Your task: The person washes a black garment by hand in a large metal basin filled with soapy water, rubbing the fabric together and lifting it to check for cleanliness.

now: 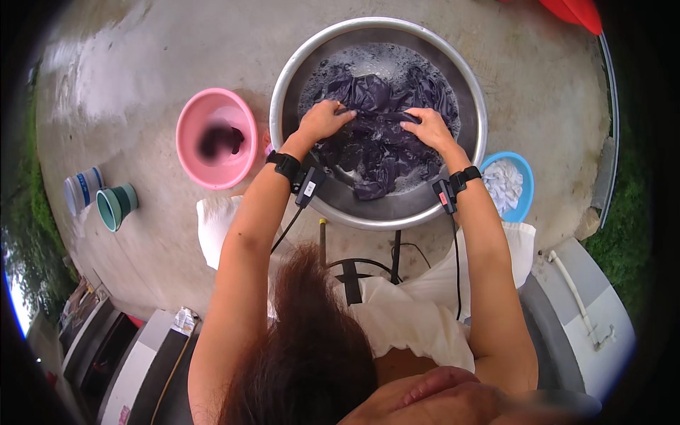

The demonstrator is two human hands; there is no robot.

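A large round metal basin holds sudsy water and a dark purple cloth, wet and bunched up. My left hand grips a fold of this cloth near the left of the basin's middle. On the right, my right hand pinches another fold, with a rolled stretch of the cloth between the two hands. Both wrists carry black straps with small cabled boxes. Part of the cloth lies under the foam and water.
Left of the basin stands a pink plastic basin with a dark item inside, partly blurred. A blue basin with white cloths is at the right. Farther left are a green bucket and a white-and-blue bucket. A white pipe runs at the lower right.
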